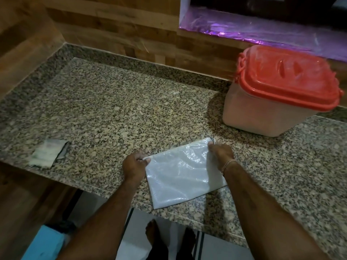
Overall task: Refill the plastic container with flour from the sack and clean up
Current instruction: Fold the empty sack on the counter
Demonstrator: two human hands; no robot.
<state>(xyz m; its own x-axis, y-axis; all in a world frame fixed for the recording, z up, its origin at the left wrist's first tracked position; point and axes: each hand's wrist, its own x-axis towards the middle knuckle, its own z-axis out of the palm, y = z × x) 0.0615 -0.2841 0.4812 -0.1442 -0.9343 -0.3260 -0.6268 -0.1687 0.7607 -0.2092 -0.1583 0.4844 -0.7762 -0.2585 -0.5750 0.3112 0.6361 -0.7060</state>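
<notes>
The empty white woven sack [180, 175] lies flat and folded on the granite counter [112, 109] near its front edge. My left hand [134, 164] pinches the sack's far left corner. My right hand [222, 152] pinches its far right corner. The plastic container [266, 111] stands at the back right with its red lid [289, 76] closed; its translucent body looks filled with pale flour.
A small folded cloth or packet [47, 152] lies at the counter's left front edge. Wood-panelled walls close the back and left. A ledge lined with purple foil [262, 29] runs above the container. Below are my feet and a blue object [45, 241] on the floor.
</notes>
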